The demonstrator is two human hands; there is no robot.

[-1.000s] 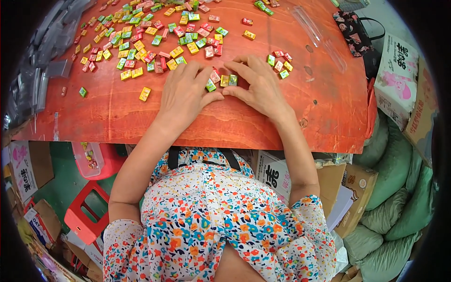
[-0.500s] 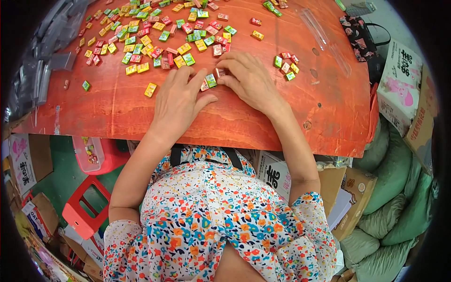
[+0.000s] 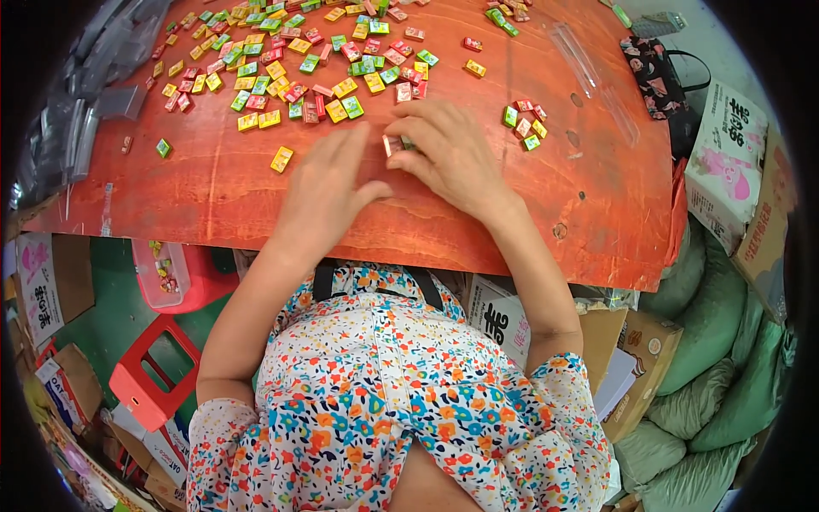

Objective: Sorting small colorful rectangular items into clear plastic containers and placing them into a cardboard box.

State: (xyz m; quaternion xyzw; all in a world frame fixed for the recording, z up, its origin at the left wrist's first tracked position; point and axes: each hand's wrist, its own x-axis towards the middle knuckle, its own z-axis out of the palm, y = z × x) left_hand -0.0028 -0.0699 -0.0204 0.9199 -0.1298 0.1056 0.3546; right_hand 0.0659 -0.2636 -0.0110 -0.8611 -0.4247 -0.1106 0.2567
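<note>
Small printed boxes in red, yellow and green (image 3: 281, 159) lie scattered over the orange-red tabletop (image 3: 213, 200). My right hand (image 3: 452, 158) curls its thumb and fingers round a short row of these small boxes (image 3: 392, 146); a pale end faces left and a bit of green shows, while the fingers hide the rest. Left of it, apart from the row, my left hand (image 3: 324, 188) is slightly blurred. Its thumb is stretched away from the fingers, and nothing shows in it.
A small cluster of boxes (image 3: 523, 125) sits to the right. Clear plastic sleeves (image 3: 573, 60) lie at the far right, with a heap of clear plastic packaging (image 3: 77, 128) at the left edge. Below the table are a red stool (image 3: 153, 375), a clear tub (image 3: 159, 275) and cartons (image 3: 644, 367).
My left hand has come away from the small boxes. The row that lay between both hands is now within my right hand's fingers. The whole view has shifted slightly.
</note>
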